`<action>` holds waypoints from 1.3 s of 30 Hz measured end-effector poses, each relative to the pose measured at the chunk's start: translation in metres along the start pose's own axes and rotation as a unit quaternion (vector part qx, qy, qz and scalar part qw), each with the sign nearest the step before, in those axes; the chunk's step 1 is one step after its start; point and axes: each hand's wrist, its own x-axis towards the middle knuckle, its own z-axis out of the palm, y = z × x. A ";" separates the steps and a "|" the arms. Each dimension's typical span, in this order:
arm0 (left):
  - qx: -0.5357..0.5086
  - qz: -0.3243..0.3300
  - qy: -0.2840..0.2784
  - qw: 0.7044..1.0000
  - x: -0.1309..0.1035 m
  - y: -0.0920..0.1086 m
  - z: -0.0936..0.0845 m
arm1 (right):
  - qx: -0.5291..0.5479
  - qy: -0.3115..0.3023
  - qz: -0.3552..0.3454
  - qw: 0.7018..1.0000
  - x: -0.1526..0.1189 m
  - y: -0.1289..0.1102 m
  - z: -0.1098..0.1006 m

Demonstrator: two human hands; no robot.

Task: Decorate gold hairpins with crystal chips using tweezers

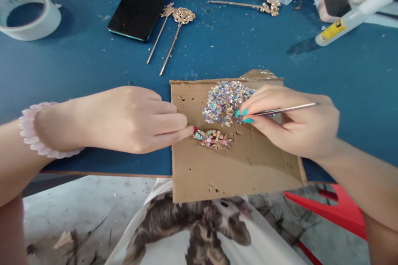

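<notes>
My left hand (137, 120) is closed, its fingers curled, at the left edge of a cardboard piece (199, 178). A fingertip with a red nail meets the end of a hairpin (214, 138), whose gold head is set with pink, blue and amber stones; any stem is hidden in the hand. Between the teal-nailed fingertips of my right hand (289, 120) are thin metal tweezers (292, 107). Their tip points into a pile of small iridescent stone chips (228, 97) on the cardboard, just above the hairpin head. Whether the tip grips a chip is too small to tell.
On the blue table (93, 66) lie a black phone (139, 4), gold hairpins (171, 33) and more hairpins (248, 4) farther right. A white tape roll (46, 20) sits at left, a glue tube (342, 25) at right. The cardboard overhangs the table's front edge.
</notes>
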 end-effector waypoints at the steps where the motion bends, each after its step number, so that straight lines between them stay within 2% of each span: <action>1: -0.002 0.001 0.000 1.000 0.000 0.000 0.000 | -0.001 0.000 0.001 1.000 0.000 0.000 0.000; 8: -0.009 -0.001 0.001 1.000 0.000 0.001 -0.001 | -0.006 0.000 0.013 1.000 0.000 0.000 -0.001; 18: -0.003 0.008 -0.002 1.000 -0.001 0.000 0.001 | -0.021 -0.015 -0.020 0.999 0.001 0.001 -0.003; 24: -0.012 0.001 -0.004 1.000 -0.001 0.001 0.000 | -0.005 0.002 0.013 1.000 0.000 -0.001 0.000; 39: -0.001 0.013 0.006 1.000 -0.003 0.000 0.003 | -0.003 -0.006 0.027 1.000 -0.002 0.000 -0.001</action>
